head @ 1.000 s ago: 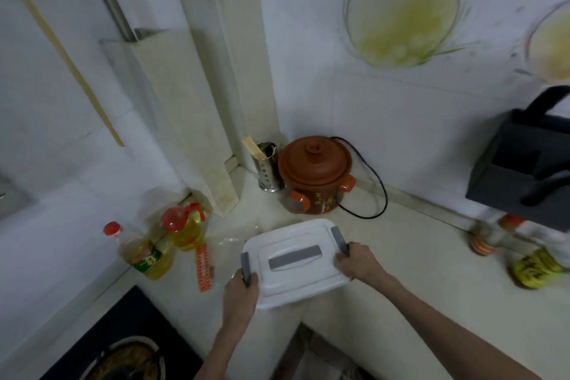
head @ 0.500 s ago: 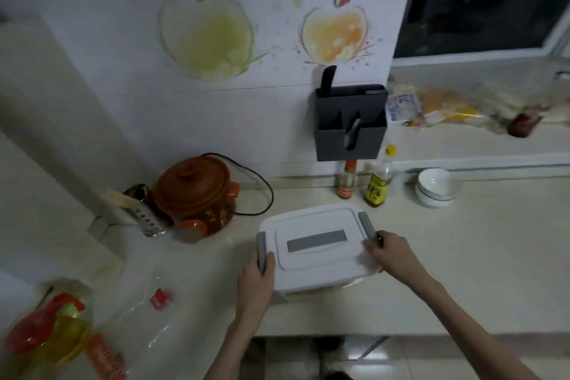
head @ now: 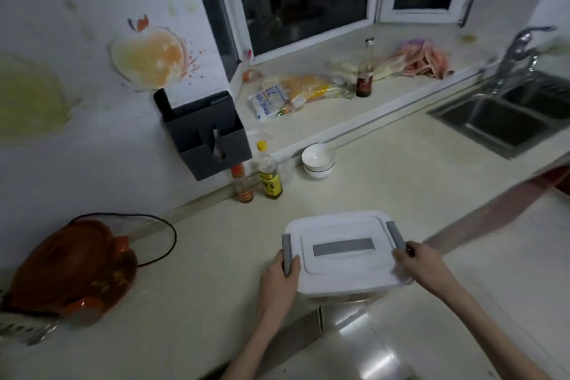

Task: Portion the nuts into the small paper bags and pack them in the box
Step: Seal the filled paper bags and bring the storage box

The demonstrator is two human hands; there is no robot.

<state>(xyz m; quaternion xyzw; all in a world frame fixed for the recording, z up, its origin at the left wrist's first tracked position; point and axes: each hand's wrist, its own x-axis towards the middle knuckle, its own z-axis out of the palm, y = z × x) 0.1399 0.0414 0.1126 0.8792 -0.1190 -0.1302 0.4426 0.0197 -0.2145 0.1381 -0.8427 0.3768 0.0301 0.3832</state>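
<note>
free: counter [head: 385, 163] beyond box [head: 342, 251] | obstacles: bowls [head: 318, 160], bottles [head: 270, 174] by wall

Clay pot [head: 74, 265], near left on desk [head: 385, 182]; two sauce bottles [head: 270, 177] and stacked white bowls [head: 318, 160] by far wall (under grey holder [head: 205, 136]); sink [head: 505, 114], far right.

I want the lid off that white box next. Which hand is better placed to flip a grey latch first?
Likely the left hand: its thumb lies against the grey latch of the white box.
</note>
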